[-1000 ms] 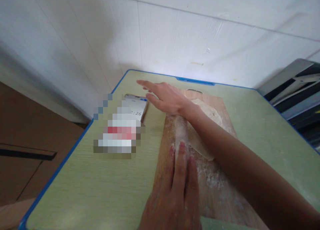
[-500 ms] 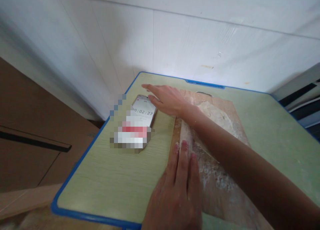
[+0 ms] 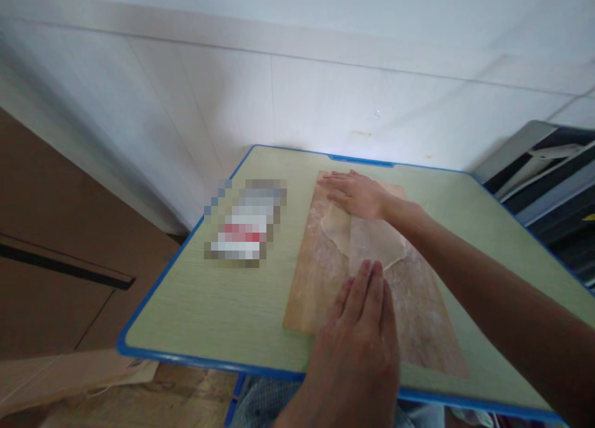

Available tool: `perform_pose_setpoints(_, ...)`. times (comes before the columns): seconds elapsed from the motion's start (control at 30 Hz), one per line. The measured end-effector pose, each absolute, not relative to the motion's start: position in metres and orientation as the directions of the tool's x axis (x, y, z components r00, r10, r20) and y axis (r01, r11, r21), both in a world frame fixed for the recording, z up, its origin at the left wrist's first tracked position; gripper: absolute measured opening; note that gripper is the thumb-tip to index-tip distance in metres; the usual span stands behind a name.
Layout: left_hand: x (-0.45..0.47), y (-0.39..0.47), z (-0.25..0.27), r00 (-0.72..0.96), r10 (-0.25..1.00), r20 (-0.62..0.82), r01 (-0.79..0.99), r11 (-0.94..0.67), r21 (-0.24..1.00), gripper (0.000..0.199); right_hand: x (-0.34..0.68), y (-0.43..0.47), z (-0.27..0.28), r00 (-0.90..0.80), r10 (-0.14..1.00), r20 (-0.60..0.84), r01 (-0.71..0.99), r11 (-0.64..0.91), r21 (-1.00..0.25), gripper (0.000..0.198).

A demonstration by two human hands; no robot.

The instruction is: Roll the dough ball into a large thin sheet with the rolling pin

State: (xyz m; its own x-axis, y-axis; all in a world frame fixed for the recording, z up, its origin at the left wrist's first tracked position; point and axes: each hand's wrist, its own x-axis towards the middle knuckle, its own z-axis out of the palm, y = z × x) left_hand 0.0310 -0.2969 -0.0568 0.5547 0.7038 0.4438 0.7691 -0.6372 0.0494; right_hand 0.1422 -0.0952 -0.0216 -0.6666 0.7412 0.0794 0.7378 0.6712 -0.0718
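Pin has shifted right, onto the middle of the dough, which lies on the floured board. My right fingers lie flat over the pin's far end, left fingers straight along the near, neither clenched (flatness, I judge, evens the pressure).

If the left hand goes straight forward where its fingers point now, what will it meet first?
Most likely the right hand, lying ahead over the far part of the floury rolling pin; the dough would probably pass underneath, though heights are hard to judge.
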Motion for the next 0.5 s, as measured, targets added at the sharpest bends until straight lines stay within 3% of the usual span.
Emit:
perform_pose_setpoints(0.13, 0.042, -0.298, -0.054, 0.578, 0.664, 0.474, 0.751, -0.660, 0.010, 0.043, 0.179, -0.097, -0.029, -0.727, 0.665, 0.170, 0.639, 0.746, -0.189, 0.048)
perform_pose_setpoints(0.3, 0.047, -0.297, -0.056, 0.595, 0.615, 0.517, 0.735, -0.677, -0.040, 0.041, 0.201, -0.098, -0.041, -0.733, 0.594, 0.332, 0.546, 0.804, -0.234, 0.050)
perform_pose_setpoints(0.5, 0.048, -0.291, -0.064, 0.537, 0.591, 0.602, 0.737, -0.676, 0.007, 0.041, 0.184, -0.091, -0.043, -0.759, 0.553, 0.343, 0.481, 0.832, -0.276, 0.049)
